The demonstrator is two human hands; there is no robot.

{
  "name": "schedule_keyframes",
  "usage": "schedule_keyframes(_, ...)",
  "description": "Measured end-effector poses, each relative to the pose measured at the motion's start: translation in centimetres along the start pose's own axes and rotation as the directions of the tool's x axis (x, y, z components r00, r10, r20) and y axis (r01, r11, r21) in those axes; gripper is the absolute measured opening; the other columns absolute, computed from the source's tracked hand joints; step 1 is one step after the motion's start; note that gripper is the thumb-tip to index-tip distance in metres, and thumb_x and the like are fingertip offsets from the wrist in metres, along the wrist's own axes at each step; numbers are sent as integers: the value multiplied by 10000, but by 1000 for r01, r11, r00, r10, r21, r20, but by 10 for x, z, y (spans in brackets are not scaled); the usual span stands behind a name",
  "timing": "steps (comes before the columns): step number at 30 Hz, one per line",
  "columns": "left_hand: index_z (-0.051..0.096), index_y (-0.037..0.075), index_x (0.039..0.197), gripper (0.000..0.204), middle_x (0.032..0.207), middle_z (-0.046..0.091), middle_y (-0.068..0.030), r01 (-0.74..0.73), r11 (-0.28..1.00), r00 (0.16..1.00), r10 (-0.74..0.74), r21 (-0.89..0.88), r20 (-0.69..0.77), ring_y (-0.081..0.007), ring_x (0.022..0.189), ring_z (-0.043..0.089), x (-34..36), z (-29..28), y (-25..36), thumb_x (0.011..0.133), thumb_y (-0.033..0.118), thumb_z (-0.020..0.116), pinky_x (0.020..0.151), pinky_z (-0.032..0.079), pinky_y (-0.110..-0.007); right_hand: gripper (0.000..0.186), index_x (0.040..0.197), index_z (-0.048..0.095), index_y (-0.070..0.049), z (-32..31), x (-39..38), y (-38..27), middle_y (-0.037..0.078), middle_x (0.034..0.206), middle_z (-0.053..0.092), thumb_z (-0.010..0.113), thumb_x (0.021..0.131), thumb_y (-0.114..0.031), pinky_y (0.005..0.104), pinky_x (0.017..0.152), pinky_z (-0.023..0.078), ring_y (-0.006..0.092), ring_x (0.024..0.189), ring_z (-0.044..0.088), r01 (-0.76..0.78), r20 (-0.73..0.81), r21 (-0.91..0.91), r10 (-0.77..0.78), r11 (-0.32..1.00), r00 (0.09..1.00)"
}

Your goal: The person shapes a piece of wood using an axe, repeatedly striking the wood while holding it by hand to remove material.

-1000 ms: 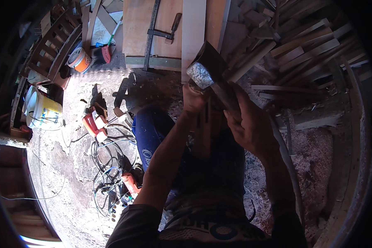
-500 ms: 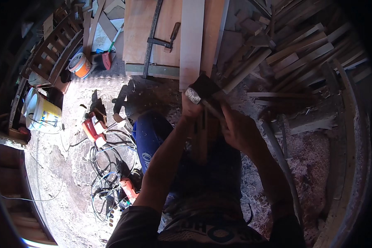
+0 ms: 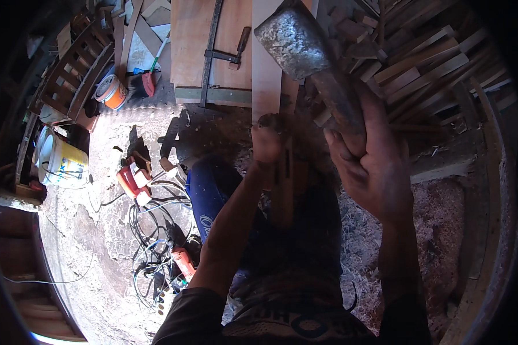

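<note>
My right hand [image 3: 377,167] is closed round the dark handle of a mallet [image 3: 296,43]. The mallet's blocky head, with a pale, battered face, is raised over the boards. My left hand [image 3: 267,145] makes a fist round an upright tool handle [image 3: 269,121], whose dark round end pokes out on top; its lower part is hidden. Just beside that fist, a narrow wooden piece [image 3: 282,195] with dark slots runs back toward my lap between my legs. Beyond the left hand, a long pale board [image 3: 266,86] reaches away from me.
A bar clamp [image 3: 210,63] grips the wide panel [image 3: 187,46] ahead. On the left floor lie a red power tool [image 3: 134,179], an orange one [image 3: 183,263] and tangled cords [image 3: 149,221]. Buckets [image 3: 66,161] stand farther left. Stacked wood offcuts [image 3: 420,69] fill the right.
My right hand has lifted the mallet up and to the right, away from my left hand. The left fist has stayed in place and its tool's end now shows.
</note>
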State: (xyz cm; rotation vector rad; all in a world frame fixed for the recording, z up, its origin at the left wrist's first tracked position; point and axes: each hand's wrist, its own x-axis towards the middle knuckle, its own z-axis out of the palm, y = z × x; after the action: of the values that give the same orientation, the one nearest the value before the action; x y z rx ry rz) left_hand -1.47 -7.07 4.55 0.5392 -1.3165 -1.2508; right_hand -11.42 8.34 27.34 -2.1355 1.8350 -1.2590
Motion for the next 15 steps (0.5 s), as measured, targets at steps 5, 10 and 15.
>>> schedule_keyframes(5, 696, 11, 941, 150, 898, 720, -42, -40, 991, 993, 25, 127, 116, -116, 819, 664, 2, -6, -3, 794, 31, 719, 724, 529, -287, 642, 1474, 392, -68, 15, -10, 19, 203, 1062, 681, 659, 890, -50, 432, 762, 554, 338, 851, 709, 91, 29, -139, -88, 986, 996)
schedule_keyframes(10, 689, 0, 1017, 247, 977, 726, -69, -59, 996, 997, 63, -61, 53, -136, 880, 675, 0, -2, -8, 773, 18, 713, 779, 536, -293, 678, 1475, 365, -70, 51, -29, 43, 237, 976, 669, 648, 859, -47, 507, 736, 537, 435, 863, 669, -4, 282, -240, 74, 971, 957)
schedule_keyframes(15, 672, -6, 1060, 289, 1041, 712, -94, -88, 996, 996, 88, -18, 28, -163, 949, 670, 4, 2, -8, 776, 37, 702, 831, 530, -312, 671, 1463, 368, -47, 66, -47, 63, 249, 943, 657, 644, 852, -52, 529, 733, 520, 453, 854, 657, -43, 323, -194, 105, 980, 940)
